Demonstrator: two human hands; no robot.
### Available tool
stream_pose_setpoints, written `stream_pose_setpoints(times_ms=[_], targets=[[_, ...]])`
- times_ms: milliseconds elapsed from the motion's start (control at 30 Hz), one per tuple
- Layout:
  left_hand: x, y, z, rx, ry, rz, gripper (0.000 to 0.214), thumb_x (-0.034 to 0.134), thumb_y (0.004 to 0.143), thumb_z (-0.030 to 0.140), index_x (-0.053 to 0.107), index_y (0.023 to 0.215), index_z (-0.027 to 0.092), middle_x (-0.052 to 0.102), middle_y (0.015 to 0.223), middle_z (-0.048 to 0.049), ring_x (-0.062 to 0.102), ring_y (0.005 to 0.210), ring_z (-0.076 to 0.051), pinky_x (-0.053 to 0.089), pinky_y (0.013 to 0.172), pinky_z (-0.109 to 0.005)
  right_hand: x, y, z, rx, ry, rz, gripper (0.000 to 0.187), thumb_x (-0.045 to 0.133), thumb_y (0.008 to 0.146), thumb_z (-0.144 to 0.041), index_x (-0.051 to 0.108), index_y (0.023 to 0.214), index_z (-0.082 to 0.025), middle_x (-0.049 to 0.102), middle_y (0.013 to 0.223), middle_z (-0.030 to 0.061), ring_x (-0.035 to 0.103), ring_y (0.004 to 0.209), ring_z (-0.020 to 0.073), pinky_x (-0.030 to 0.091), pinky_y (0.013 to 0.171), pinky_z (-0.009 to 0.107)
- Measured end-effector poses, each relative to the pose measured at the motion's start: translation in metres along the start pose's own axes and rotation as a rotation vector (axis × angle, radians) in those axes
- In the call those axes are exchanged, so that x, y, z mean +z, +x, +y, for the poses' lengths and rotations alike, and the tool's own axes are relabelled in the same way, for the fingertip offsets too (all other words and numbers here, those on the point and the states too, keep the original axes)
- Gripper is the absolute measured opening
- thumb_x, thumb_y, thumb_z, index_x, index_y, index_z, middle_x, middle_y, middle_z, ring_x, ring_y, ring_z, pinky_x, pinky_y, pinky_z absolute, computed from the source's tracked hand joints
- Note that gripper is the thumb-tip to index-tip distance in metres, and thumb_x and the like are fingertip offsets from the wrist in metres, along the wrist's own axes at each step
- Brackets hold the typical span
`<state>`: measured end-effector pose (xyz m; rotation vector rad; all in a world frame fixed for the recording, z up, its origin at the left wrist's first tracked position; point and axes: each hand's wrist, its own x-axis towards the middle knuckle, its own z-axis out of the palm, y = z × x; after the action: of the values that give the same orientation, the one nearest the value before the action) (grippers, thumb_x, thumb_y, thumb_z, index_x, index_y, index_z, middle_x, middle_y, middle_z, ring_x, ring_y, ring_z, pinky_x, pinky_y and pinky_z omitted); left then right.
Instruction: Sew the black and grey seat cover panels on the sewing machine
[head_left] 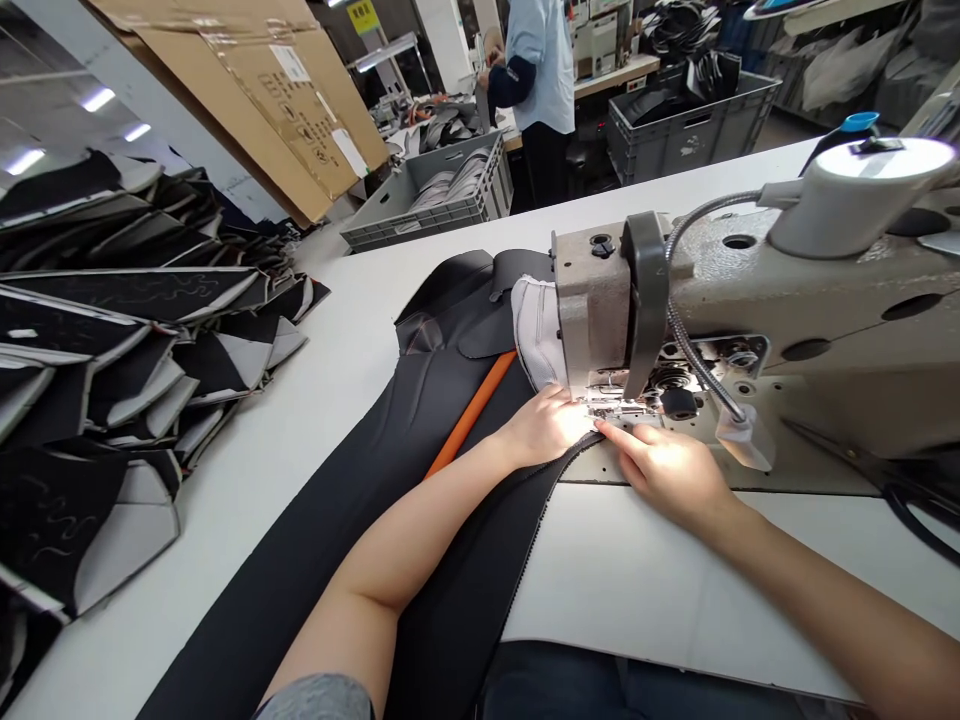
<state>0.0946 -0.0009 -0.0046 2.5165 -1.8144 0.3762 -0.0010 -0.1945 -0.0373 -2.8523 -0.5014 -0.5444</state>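
Under the head of a sewing machine (pixel 600 300) lies a large, smooth black fabric piece (pixel 330 480) with an orange strip (pixel 472 415) along it. My left hand (pixel 551 425) is closed on the fabric beside the lit needle area, its fingertips bunched and partly hidden. From the other side comes my right hand (pixel 667 470), index finger stretched so its tip touches the fabric edge by the presser foot; its thumb stands apart. A pale stitched piece (pixel 538 325) sits against the machine head, behind my left hand. The needle itself cannot be made out.
Stacked black and grey cut pieces (pixel 150 360) fill the left side. Scissors (pixel 919 520) lie at the right by the machine base. Beyond the white table (pixel 337 330) stand a cardboard box (pixel 262 90), grey crates (pixel 442 210) and a person (pixel 544 90) in light blue.
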Motion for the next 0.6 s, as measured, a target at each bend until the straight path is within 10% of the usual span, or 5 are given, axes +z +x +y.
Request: stream_pose_setpoints(times_ms=[233, 600], targets=[[0.000, 0.001, 0.005, -0.008, 0.027, -0.013, 0.030, 0.037, 0.095, 0.016, 0.066, 0.086, 0.015, 0.065, 0.085, -0.0049, 0.059, 0.080, -0.020, 0.041, 0.075, -0.034, -0.005, 0.008, -0.003, 0.041, -0.074, -0.209, 0.047, 0.044, 0.082, -0.016, 0.059, 0.126, -0.026, 0.063, 0.073, 0.0021, 0.055, 0.060, 0.0150, 0.026, 0.046, 0.026], [0.007, 0.010, -0.016, -0.097, -0.229, 0.044, 0.030, 0.039, 0.097, 0.026, 0.067, 0.094, 0.018, 0.066, 0.100, -0.0073, 0.055, 0.106, -0.022, 0.041, 0.093, -0.037, 0.006, 0.003, 0.001, -0.076, -0.046, 0.102, 0.034, 0.040, 0.088, -0.018, 0.069, 0.106, -0.018, 0.056, 0.061, 0.0001, 0.052, 0.055, 0.0140, 0.029, 0.051, 0.027]])
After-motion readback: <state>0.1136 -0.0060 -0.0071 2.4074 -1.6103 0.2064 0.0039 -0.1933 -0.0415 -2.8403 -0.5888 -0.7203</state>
